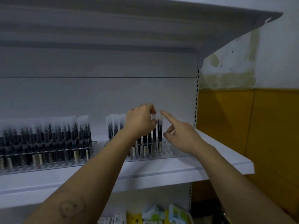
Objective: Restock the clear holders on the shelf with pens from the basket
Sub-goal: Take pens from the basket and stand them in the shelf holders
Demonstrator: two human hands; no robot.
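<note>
Over the holder (169, 153), left hand (140, 122) seemingly pinches a pen (159, 128), released right hand (181, 136) just beside.

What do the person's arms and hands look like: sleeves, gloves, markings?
The left forearm and right forearm are bare, no sleeves visible. The left hand and right hand wear no gloves. A faint round outline marking sits on the left forearm. No watch or bracelet.

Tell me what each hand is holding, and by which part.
The left hand pinches a sleeved pen by the clear top of its sleeve. The right hand holds nothing; its forefinger points at that top.
</note>
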